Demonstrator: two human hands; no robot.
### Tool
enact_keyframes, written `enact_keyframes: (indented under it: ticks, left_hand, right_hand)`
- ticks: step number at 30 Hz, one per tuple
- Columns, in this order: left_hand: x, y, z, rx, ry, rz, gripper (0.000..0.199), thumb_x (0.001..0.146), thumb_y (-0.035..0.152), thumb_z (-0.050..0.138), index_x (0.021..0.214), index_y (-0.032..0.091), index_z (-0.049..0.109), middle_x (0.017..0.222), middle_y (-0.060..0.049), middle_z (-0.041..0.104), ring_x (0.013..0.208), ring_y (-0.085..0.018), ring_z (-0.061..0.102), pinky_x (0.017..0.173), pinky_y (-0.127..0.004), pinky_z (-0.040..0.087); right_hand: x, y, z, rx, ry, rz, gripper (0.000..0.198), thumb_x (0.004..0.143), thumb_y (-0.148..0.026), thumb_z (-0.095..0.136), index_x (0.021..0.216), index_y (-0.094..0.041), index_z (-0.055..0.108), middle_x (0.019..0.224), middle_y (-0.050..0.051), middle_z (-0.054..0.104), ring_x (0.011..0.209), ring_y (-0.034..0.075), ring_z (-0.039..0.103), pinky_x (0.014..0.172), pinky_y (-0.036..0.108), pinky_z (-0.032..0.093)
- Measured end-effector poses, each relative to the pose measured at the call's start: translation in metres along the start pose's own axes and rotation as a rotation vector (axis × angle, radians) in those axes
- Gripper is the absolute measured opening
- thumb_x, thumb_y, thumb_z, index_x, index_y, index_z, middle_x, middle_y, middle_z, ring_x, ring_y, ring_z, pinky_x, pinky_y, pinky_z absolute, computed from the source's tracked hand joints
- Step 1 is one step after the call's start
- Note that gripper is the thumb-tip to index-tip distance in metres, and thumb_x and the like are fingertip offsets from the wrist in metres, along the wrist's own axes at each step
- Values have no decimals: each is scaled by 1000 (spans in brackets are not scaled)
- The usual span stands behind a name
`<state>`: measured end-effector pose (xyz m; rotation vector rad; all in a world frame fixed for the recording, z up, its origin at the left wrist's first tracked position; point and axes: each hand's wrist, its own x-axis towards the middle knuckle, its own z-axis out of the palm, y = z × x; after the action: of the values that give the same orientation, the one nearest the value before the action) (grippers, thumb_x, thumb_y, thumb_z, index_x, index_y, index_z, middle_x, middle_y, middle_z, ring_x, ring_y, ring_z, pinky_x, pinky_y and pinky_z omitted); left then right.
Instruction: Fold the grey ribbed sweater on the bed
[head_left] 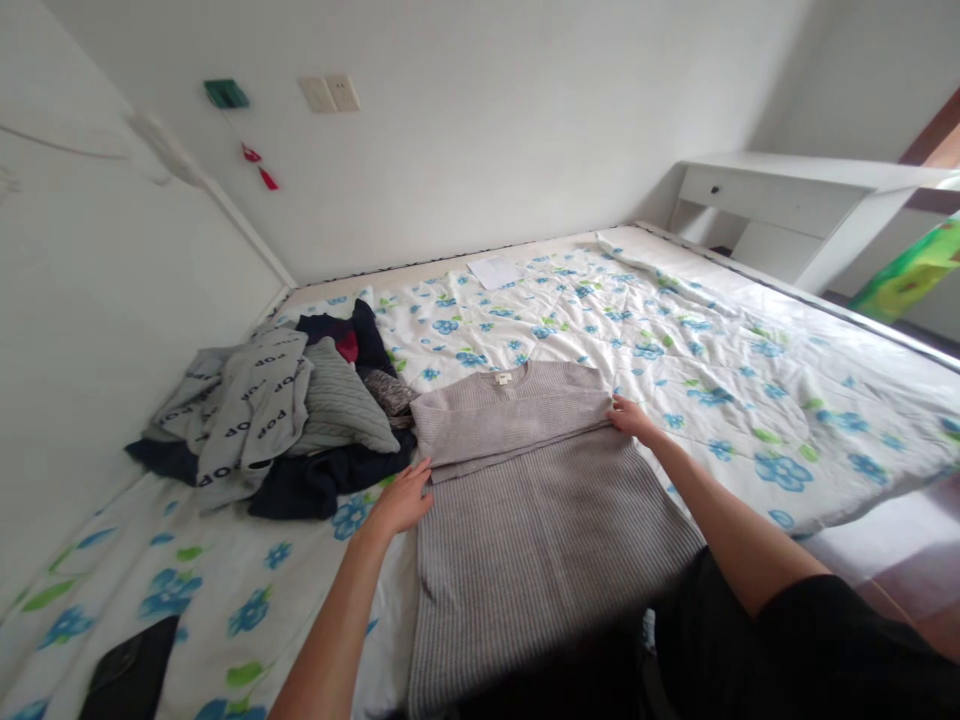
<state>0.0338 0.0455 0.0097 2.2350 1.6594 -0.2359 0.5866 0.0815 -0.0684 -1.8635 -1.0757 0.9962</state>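
A beige-grey ribbed sweater (pixel 525 520) lies spread on the bed with its neckline at the far side. Both sleeves are folded across its chest in a flat band. At the left edge of that band my left hand (pixel 405 497) rests with its fingers stretched out, touching the knit. On the opposite side, my right hand (pixel 631 416) pinches the sweater's edge near the folded sleeve. The sweater's near end runs down toward my body, and its lowest part is hidden in shadow.
A heap of clothes (pixel 255 410) sits to the left of the sweater. The bed has a floral sheet (pixel 780 430). A black phone-like object (pixel 131 670) lies at the near left, and a white paper (pixel 493 272) by the wall. A white desk (pixel 787 200) stands beyond the bed.
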Motion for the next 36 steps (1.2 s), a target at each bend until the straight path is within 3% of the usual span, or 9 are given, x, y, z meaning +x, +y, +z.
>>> enact_keyframes:
  ticks: [6, 9, 12, 16, 19, 24, 29, 33, 36]
  left_hand:
    - [1, 3, 2, 52, 96, 57, 41, 89, 16, 56, 117, 22, 86, 175, -10, 58, 168, -29, 45, 145, -50, 24]
    - [4, 7, 11, 46, 119, 65, 44, 90, 17, 56, 120, 23, 87, 178, -7, 55, 171, -31, 40, 143, -52, 28]
    - [7, 12, 23, 63, 95, 22, 54, 89, 18, 58, 138, 23, 83, 180, -6, 52, 171, -34, 39, 140, -54, 34]
    - [5, 19, 29, 118, 100, -13, 61, 92, 17, 57, 149, 25, 76, 178, -8, 55, 168, -38, 39, 139, -62, 31]
    - [1, 25, 22, 153, 136, 11, 57, 93, 16, 56, 144, 27, 78, 172, -10, 61, 163, -38, 45, 138, -66, 29]
    - [-1, 31, 9, 141, 252, 7, 41, 96, 20, 56, 129, 27, 79, 144, -12, 73, 138, -35, 62, 125, -50, 46]
    - [6, 35, 19, 87, 329, -39, 48, 103, 27, 58, 150, 25, 69, 151, -13, 70, 141, -37, 57, 119, -47, 49]
    - [13, 33, 21, 76, 313, -44, 36, 105, 23, 54, 133, 26, 76, 136, -13, 75, 134, -35, 59, 120, -45, 47]
    - [16, 30, 17, 65, 384, -82, 34, 104, 18, 51, 127, 25, 76, 131, -13, 72, 129, -33, 62, 118, -42, 48]
  right_hand:
    - [-3, 6, 2, -523, 112, -287, 54, 85, -13, 75, 138, -21, 81, 144, 14, 76, 135, 31, 70, 124, 39, 47]
    - [-5, 5, 4, -606, 64, -366, 50, 85, -9, 73, 133, -23, 83, 147, 13, 74, 139, 30, 68, 128, 41, 42]
    - [-9, 7, 6, -624, -20, -396, 50, 84, -7, 73, 129, -25, 85, 147, 10, 74, 139, 29, 67, 129, 40, 41]
    - [-12, 10, 7, -635, -85, -427, 48, 84, -7, 74, 127, -24, 85, 149, 9, 73, 136, 27, 68, 125, 36, 45]
    - [-12, 10, 9, -667, -35, -394, 38, 88, -7, 72, 120, -22, 87, 144, 11, 74, 128, 27, 72, 118, 33, 50]
    - [-11, 11, 14, -693, 5, -395, 36, 88, -9, 72, 117, -22, 87, 140, 11, 76, 122, 27, 73, 110, 30, 53]
    - [-12, 9, 14, -693, 4, -383, 35, 88, -10, 74, 118, -23, 87, 140, 11, 76, 119, 27, 74, 107, 31, 54]
    - [-15, 7, 14, -695, -1, -381, 32, 91, -11, 72, 118, -21, 87, 141, 12, 76, 120, 28, 74, 107, 31, 54]
    - [-15, 6, 14, -701, 16, -354, 30, 92, -12, 73, 116, -21, 87, 141, 11, 77, 121, 27, 74, 106, 30, 54]
